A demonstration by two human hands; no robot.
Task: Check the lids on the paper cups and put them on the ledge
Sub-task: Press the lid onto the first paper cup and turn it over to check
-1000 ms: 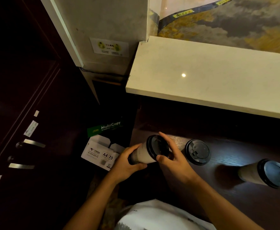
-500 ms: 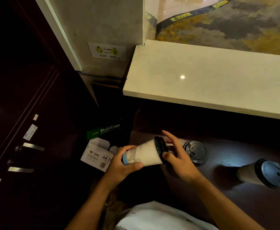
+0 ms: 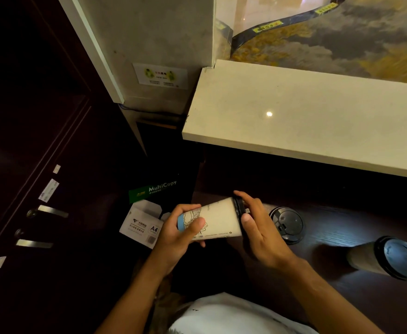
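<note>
A white paper cup [image 3: 218, 219] with a blue base and a black lid lies on its side in my hands, above the dark wooden counter [image 3: 342, 297]. My left hand [image 3: 180, 235] grips its lower end. My right hand [image 3: 258, 230] covers the lid, fingers wrapped over its rim. A second lidded cup [image 3: 286, 224] stands on the counter just right of my right hand. A third lidded cup [image 3: 388, 257] stands further right. The pale stone ledge [image 3: 294, 116] runs above the counter with nothing on it.
Boxes of copy paper [image 3: 147, 213] sit on the floor left of the counter. A grey pillar [image 3: 154, 56] stands at the ledge's left end. Dark cabinet doors with metal handles [image 3: 41, 225] fill the left side. Patterned carpet [image 3: 342, 44] lies beyond the ledge.
The cup has tipped from facing me lid-first to lying sideways, its printed wall now showing. My right hand has closed more fully over the lid.
</note>
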